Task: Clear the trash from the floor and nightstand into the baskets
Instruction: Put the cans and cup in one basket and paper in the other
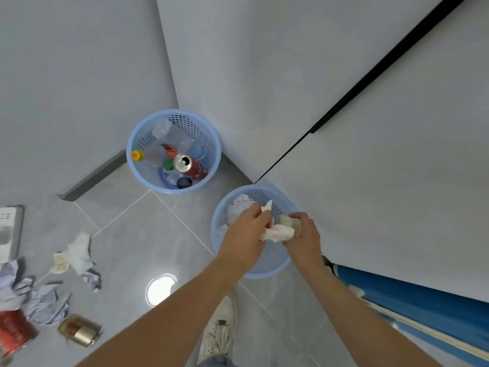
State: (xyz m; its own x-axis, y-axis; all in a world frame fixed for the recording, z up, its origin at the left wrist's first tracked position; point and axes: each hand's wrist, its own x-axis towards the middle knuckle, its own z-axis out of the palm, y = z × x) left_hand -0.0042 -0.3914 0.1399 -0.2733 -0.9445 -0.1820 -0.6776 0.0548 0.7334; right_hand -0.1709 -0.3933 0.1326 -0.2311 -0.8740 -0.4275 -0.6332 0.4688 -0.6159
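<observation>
Both hands hover over the near blue basket (275,268), which holds crumpled paper (242,205). My left hand (244,235) and my right hand (304,235) both grip a crumpled white tissue (279,232) between them, above the basket's opening. The far blue basket (211,165) holds plastic bottles (172,135) and a red can (189,166). On the floor at the left lie white tissues (76,254), crumpled bluish paper (45,305), a gold can (79,331) and a red can (14,333).
A grey cabinet (344,102) with a black handle strip stands behind the baskets. A white power strip (9,231) lies at the left edge. My white shoe (221,327) is on the grey tiles. A blue object (423,305) runs along the lower right.
</observation>
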